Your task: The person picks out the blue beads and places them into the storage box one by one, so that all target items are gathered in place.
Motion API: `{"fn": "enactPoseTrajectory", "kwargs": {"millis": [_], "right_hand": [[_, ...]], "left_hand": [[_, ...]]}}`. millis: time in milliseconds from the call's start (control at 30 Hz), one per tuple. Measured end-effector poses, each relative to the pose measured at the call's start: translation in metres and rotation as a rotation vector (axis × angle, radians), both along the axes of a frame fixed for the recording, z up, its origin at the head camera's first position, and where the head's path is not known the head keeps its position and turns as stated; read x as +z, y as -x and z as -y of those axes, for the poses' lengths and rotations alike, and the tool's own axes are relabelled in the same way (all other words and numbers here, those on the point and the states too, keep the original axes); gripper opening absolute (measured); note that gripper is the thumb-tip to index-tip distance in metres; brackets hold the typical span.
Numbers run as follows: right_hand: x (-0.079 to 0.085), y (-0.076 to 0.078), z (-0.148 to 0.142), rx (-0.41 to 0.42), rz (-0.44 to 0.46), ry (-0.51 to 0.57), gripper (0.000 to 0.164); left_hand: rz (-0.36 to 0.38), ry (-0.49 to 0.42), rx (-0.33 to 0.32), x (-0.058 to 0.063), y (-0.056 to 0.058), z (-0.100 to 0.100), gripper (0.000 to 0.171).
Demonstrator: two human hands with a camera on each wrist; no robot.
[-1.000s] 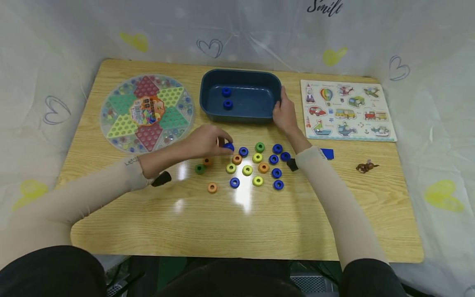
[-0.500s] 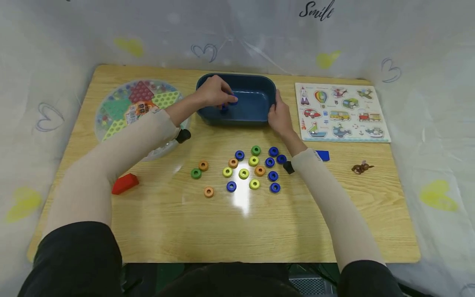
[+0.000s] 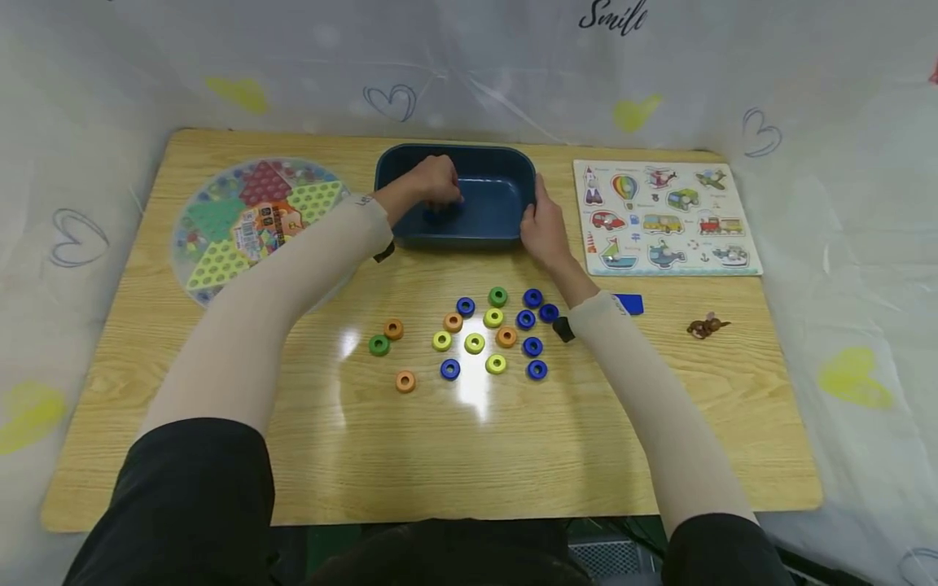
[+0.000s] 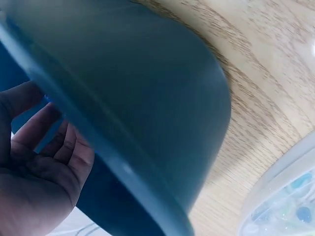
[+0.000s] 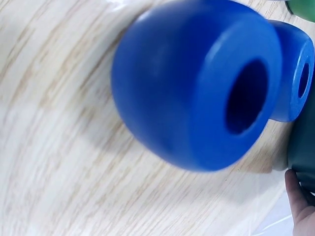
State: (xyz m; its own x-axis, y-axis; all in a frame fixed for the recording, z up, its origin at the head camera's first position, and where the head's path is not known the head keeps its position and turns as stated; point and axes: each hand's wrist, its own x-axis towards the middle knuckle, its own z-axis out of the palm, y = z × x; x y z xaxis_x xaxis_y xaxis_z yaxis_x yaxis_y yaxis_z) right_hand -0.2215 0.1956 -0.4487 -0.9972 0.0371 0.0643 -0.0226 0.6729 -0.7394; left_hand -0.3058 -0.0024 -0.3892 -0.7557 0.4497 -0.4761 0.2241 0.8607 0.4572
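Note:
My left hand [image 3: 437, 181] reaches down inside the dark blue basin [image 3: 494, 203], near its left half. Thumb and fingertips pinch a blue ring bead [image 4: 47, 98], of which only a sliver shows past the rim. Other beads under this hand are hidden. At the basin's right end, my right hand [image 3: 545, 229] grips the wall by the rim. Loose on the table in front are several ring beads: blue [image 3: 450, 369], yellow [image 3: 474, 343], orange [image 3: 405, 382] and green [image 3: 497, 296]. A blue bead [image 5: 197, 88] looms large in the right wrist view.
A round game board [image 3: 220, 216] with star-shaped coloured fields lies at left, partly under the left arm. At right is a vehicle picture board [image 3: 668, 218]. A blue block [image 3: 630, 303] sits beside the right sleeve, and a small brown animal figure [image 3: 707, 325] farther right.
My left hand picked a blue bead off the table, carried it up over the basin and lowered it inside. The right hand keeps its grip on the basin. The head view has shifted slightly.

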Motion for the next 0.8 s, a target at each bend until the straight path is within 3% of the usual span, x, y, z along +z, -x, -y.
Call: {"fn": "enactPoseTrajectory", "kwargs": {"millis": [200, 333, 633, 800], "right_hand": [[-0.001, 0.001, 0.001, 0.006, -0.016, -0.002, 0.053], [-0.001, 0.002, -0.001, -0.001, 0.001, -0.023, 0.053], [0.002, 0.002, -0.009, -0.005, 0.002, -0.023, 0.052], [0.001, 0.002, -0.008, 0.005, -0.007, -0.023, 0.052]], "left_hand": [[-0.04, -0.044, 0.012, 0.001, -0.001, 0.013, 0.027], [-0.071, -0.113, 0.009, 0.009, -0.009, 0.022, 0.029], [-0.098, -0.201, -0.111, 0.021, -0.056, 0.029, 0.025], [-0.177, -0.214, -0.139, 0.023, -0.081, 0.029, 0.021]]}}
